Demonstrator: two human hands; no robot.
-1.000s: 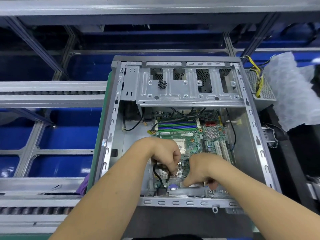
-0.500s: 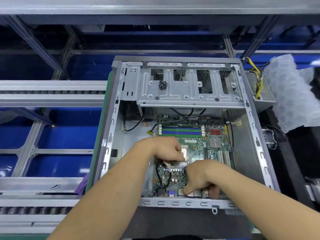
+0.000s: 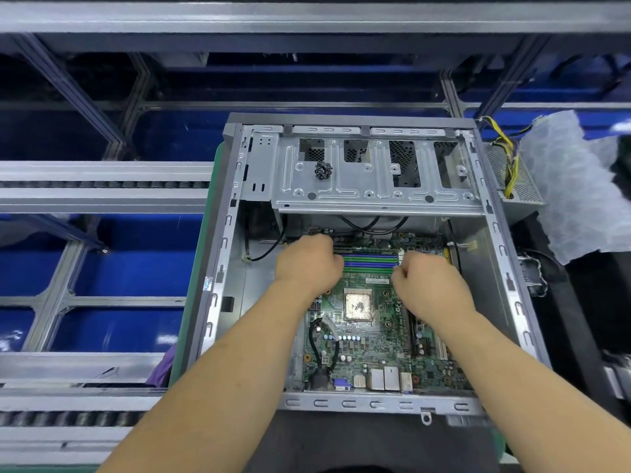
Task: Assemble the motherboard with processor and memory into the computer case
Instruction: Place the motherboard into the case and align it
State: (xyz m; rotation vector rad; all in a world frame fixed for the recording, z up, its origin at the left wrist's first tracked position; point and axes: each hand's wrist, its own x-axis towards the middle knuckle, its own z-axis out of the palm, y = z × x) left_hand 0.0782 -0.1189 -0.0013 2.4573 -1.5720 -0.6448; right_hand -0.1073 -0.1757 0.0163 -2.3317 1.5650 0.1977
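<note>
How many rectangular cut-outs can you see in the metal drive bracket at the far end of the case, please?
4, in a row along the drive bracket: two small ones on the left, above the pile of screws, and two taller ones on the right. None seems hidden.

White label (image 3: 377, 280) on motherboard (image 3: 372, 349): print too small to read

The motherboard (image 3: 372, 336) lies in the case (image 3: 355, 124), with both hands (image 3: 307, 264) at its far edge.
</note>
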